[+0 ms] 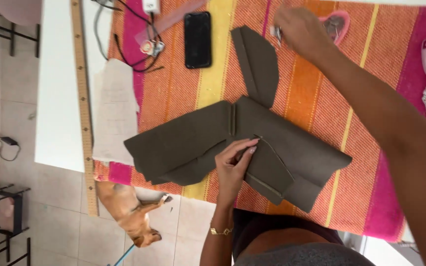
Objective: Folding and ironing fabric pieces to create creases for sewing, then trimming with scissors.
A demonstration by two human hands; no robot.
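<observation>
One head-worn camera looks almost straight down, close above the striped table cloth (pixel 321 98), the person's body at six o'clock, floor tiles (pixel 50 231) toward eight.

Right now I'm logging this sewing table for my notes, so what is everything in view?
grey-brown cut fabric pieces: several, overlapping, table centre
striped orange, pink and yellow cloth: one, covers table
black phone: one, far side
long wooden ruler: one, left edge
pale paper pattern: one, beside ruler
pink heart-shaped dish: one, far side
tan dog: one, on floor
left hand: presses fabric
right hand: grip on small metal item, by dish
</observation>
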